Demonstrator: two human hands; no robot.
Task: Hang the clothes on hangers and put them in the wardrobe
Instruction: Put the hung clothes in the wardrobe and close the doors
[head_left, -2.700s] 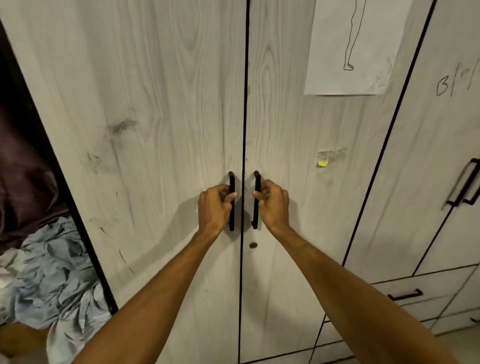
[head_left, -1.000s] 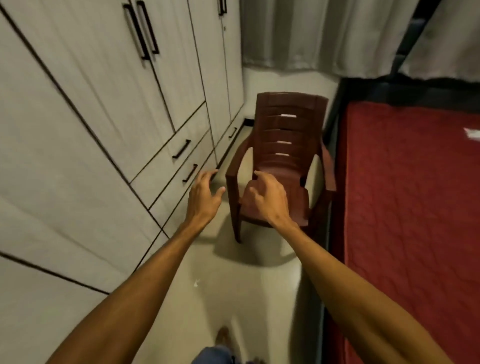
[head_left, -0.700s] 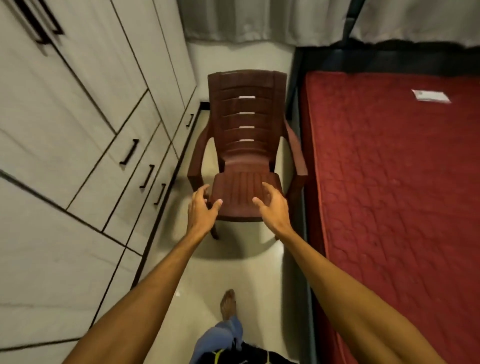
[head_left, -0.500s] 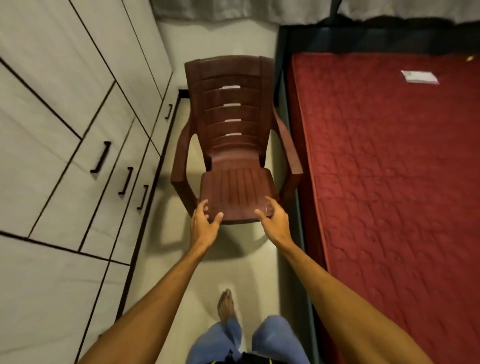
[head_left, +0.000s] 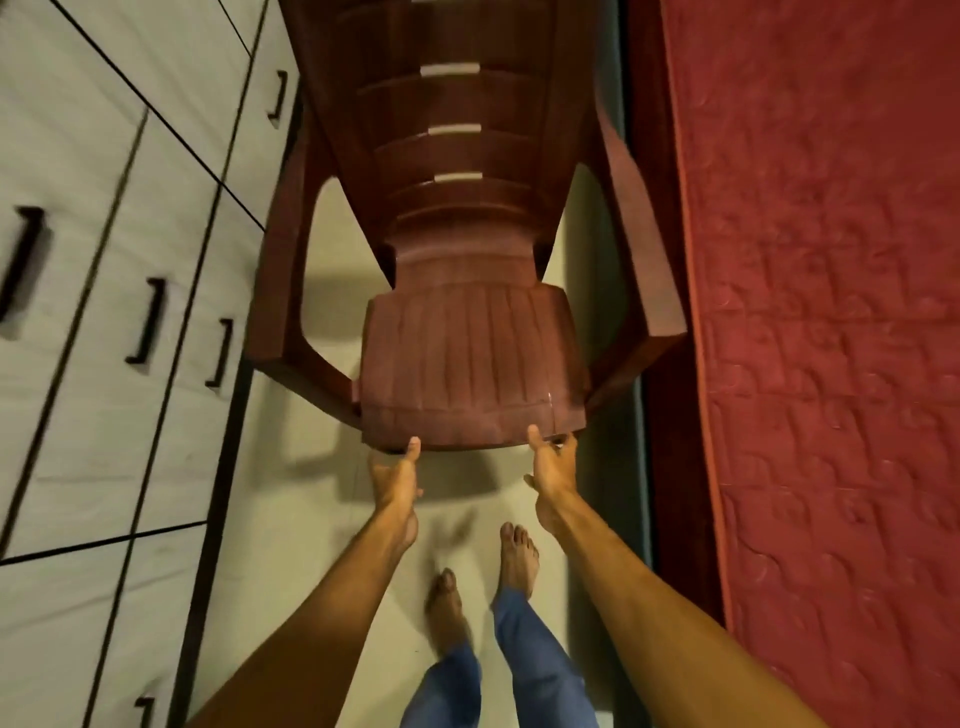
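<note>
Left hand (head_left: 396, 480) and right hand (head_left: 553, 467) each grip the plastic chair (head_left: 467, 358) at its front seat edge. The wardrobe (head_left: 78, 260) stands just left of it, the red mattress (head_left: 831, 312) just right. The narrow floor (head_left: 291, 493) before it holds bare feet (head_left: 517, 556).

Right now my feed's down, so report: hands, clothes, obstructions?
Left hand, right hand grip brown plastic armchair by front seat edge. No clothes or hangers in view. Armchair sits between pale wood-grain wardrobe and red quilted mattress.

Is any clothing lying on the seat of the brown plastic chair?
No, the brown plastic chair shows a bare ribbed seat with nothing on it.
</note>
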